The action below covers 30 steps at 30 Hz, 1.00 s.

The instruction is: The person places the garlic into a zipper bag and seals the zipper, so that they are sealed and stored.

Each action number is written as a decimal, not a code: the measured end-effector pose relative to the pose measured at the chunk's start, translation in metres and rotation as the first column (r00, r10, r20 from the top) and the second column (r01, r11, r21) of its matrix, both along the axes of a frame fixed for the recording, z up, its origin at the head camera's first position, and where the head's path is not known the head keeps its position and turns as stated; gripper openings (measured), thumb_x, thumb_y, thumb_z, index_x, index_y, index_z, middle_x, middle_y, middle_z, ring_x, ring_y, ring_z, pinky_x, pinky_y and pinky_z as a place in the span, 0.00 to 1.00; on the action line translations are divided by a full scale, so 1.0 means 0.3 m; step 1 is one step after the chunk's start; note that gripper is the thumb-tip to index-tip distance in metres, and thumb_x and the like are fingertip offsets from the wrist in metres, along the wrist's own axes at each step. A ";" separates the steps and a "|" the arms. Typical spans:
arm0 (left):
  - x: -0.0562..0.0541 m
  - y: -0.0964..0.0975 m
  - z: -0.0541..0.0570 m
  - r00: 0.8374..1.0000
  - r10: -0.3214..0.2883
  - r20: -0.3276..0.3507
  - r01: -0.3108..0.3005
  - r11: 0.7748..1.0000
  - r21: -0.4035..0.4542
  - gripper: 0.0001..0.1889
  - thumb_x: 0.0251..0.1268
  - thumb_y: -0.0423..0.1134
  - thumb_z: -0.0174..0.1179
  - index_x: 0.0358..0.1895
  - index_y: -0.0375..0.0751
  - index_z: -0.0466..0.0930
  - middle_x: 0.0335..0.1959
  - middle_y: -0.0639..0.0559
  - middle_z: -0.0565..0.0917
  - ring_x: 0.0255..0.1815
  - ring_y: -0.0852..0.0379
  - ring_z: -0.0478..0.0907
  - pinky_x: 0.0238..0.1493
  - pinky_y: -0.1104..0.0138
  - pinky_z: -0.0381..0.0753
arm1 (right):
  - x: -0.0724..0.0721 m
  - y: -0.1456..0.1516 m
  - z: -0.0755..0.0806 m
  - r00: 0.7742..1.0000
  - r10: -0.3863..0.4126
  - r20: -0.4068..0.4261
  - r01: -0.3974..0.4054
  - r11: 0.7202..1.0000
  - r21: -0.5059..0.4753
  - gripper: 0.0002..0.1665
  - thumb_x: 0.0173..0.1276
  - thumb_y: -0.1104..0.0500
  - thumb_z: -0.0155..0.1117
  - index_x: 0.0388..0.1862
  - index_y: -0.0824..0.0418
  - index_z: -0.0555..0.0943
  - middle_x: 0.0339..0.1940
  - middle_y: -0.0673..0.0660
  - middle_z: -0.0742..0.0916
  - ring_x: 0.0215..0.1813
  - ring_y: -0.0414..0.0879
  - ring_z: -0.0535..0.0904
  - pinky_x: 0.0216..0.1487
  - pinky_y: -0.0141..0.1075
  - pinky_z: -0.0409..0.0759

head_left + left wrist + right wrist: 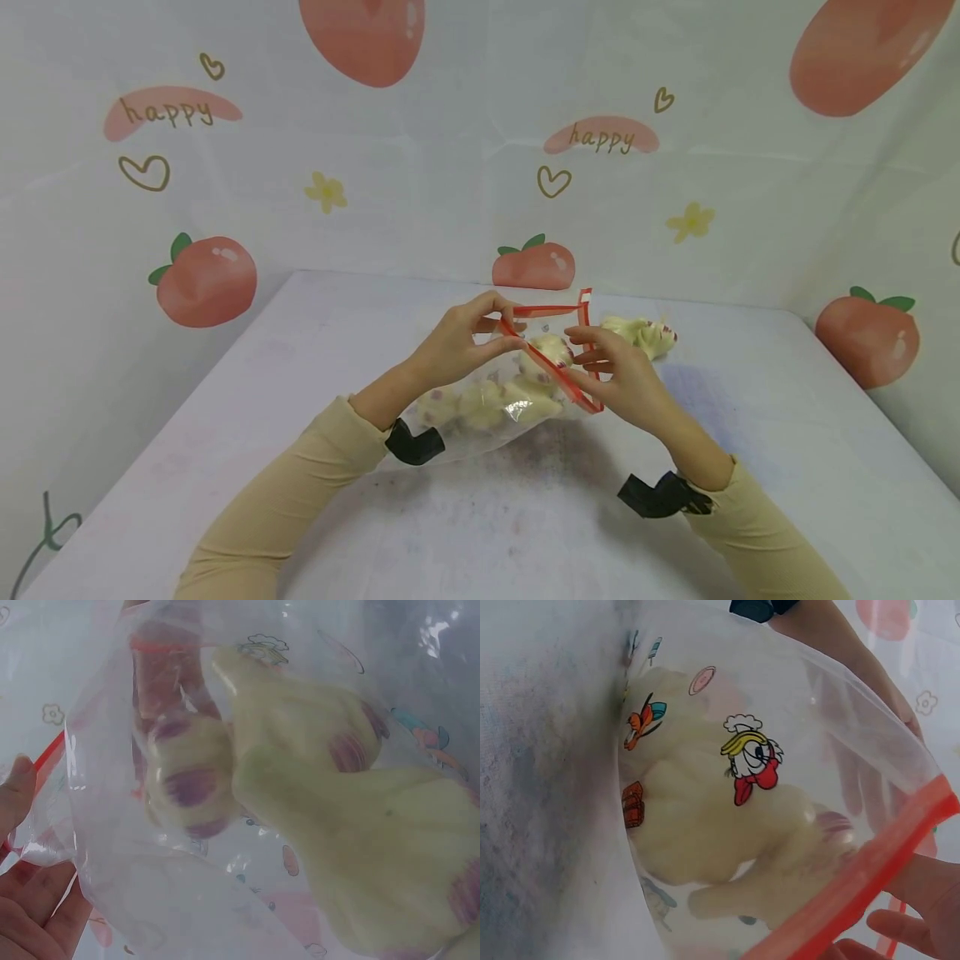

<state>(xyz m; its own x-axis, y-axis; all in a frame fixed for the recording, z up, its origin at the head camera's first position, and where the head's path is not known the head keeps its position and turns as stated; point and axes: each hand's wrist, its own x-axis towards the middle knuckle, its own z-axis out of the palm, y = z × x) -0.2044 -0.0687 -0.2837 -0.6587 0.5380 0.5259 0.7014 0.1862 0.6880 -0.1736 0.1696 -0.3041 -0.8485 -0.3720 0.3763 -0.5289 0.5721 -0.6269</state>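
Head: the left hand (468, 332) pinches the clear bag (487, 439)'s red rim (543, 312); the right hand (628, 375) is at its mouth, any grip on the partly hidden bulb (550, 346) unclear. A loose bulb (651, 337) lies on the smudged surface (517, 533), before a fruit-printed backdrop (442, 167). Left wrist: plastic clouds the bulbs, one (375, 851) cropped. Right wrist: printed cartoons (754, 759) overlap them.

White fruit-printed backdrop (457, 158) behind a smudged pale tabletop (480, 517)
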 end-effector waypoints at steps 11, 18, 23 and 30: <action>0.003 -0.005 -0.004 1.000 0.003 0.022 -0.003 1.000 0.005 0.13 0.57 0.31 0.64 0.37 0.36 0.67 0.39 0.42 0.78 0.45 0.49 0.85 0.49 0.68 0.81 | 0.008 0.041 0.008 0.997 -0.064 -0.037 0.062 0.997 -0.048 0.21 0.58 0.64 0.68 0.51 0.64 0.77 0.44 0.62 0.84 0.44 0.54 0.83 0.47 0.45 0.82; 0.005 -0.007 -0.004 1.000 0.009 0.027 -0.010 1.000 0.011 0.13 0.56 0.31 0.64 0.37 0.37 0.67 0.39 0.43 0.78 0.45 0.49 0.85 0.50 0.67 0.81 | 0.006 0.063 0.012 0.991 -0.113 -0.078 0.109 0.993 -0.053 0.18 0.59 0.65 0.67 0.48 0.66 0.79 0.42 0.63 0.85 0.41 0.47 0.83 0.45 0.43 0.83; 0.004 -0.008 -0.003 1.000 0.022 0.020 -0.022 1.000 0.003 0.13 0.56 0.31 0.64 0.37 0.37 0.67 0.39 0.44 0.78 0.44 0.51 0.85 0.50 0.67 0.81 | 0.000 0.085 0.010 0.986 -0.150 -0.069 0.148 0.989 -0.024 0.18 0.61 0.63 0.66 0.50 0.65 0.78 0.44 0.62 0.85 0.43 0.49 0.83 0.45 0.44 0.83; 0.006 -0.010 -0.004 0.999 0.029 0.022 -0.029 1.000 0.009 0.13 0.55 0.30 0.65 0.37 0.36 0.67 0.38 0.45 0.77 0.43 0.51 0.85 0.49 0.67 0.81 | -0.007 0.113 0.004 0.981 -0.182 -0.070 0.183 0.983 0.005 0.17 0.63 0.61 0.64 0.51 0.64 0.78 0.45 0.61 0.86 0.44 0.53 0.83 0.43 0.16 0.74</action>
